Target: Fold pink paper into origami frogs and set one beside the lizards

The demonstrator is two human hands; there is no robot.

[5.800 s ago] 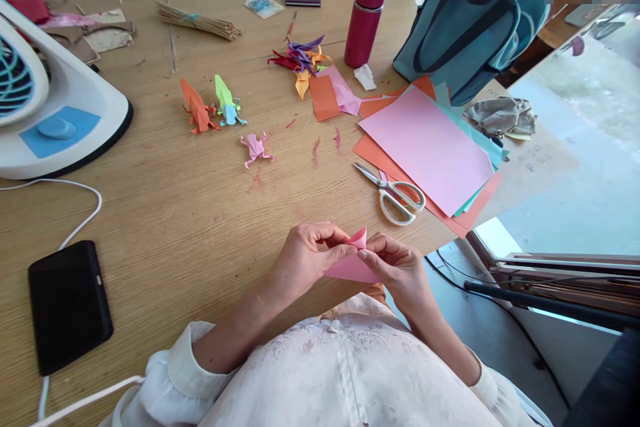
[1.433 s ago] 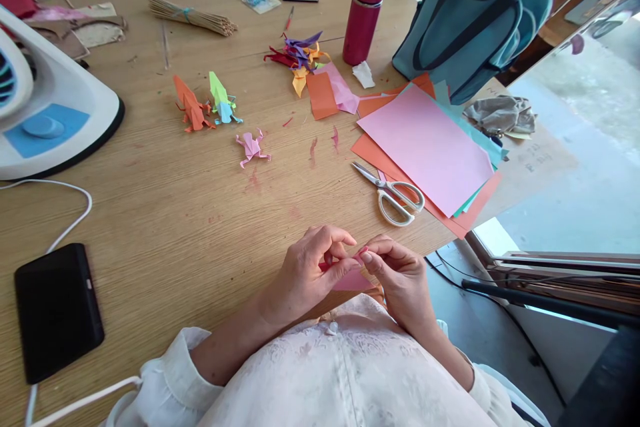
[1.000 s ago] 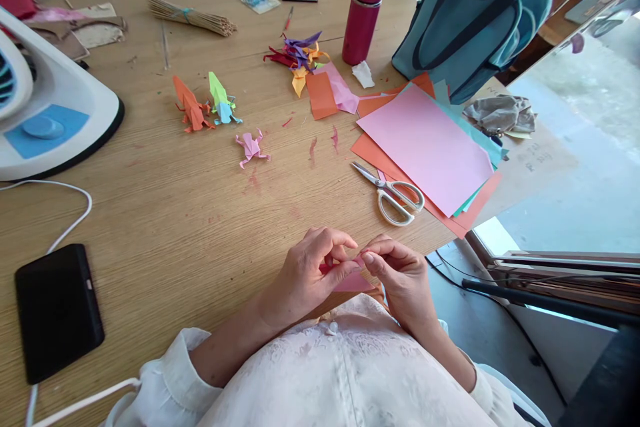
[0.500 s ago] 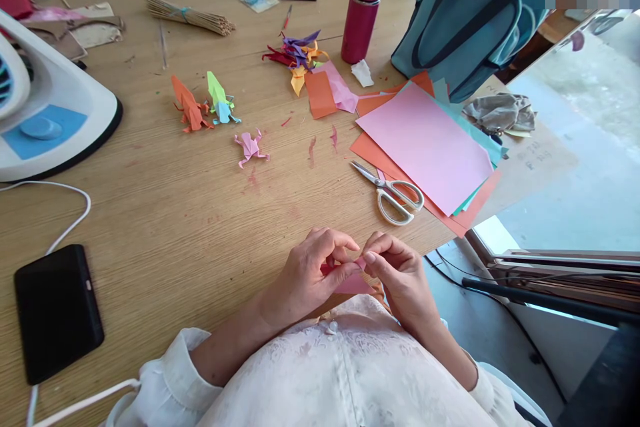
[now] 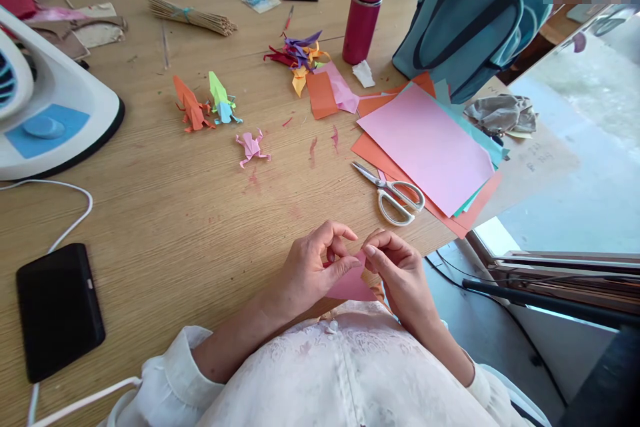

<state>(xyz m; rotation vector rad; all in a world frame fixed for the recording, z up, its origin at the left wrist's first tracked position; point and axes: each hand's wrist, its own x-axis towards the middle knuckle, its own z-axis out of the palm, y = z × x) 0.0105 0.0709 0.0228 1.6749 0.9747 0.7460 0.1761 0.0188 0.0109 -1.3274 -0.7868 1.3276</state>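
Close to my body, at the table's front edge, a piece of pink paper (image 5: 353, 285) is held between my two hands. My left hand (image 5: 320, 263) has its thumb on the paper's upper part, with the forefinger arched above it. A pinch of thumb and forefinger of my right hand (image 5: 397, 270) grips the paper's upper right corner. Part of the sheet is hidden behind the left fingers. Beyond the hands lie white-handled scissors (image 5: 400, 200), their blades pointing away to the left, partly over a stack of coloured paper (image 5: 427, 147) with a pink sheet on top.
Folded paper figures stand mid-table: a pink frog (image 5: 253, 147), an orange one (image 5: 191, 107) and a green-blue one (image 5: 223, 100). Further back are a magenta bottle (image 5: 363, 20), a teal bag (image 5: 460, 27) and a bundle of sticks (image 5: 193, 15). A black phone (image 5: 60, 313) lies at left.
More of the pink paper shows below my hands now. My left forefinger has lifted slightly, while my right hand keeps its pinch at nearly the same spot.
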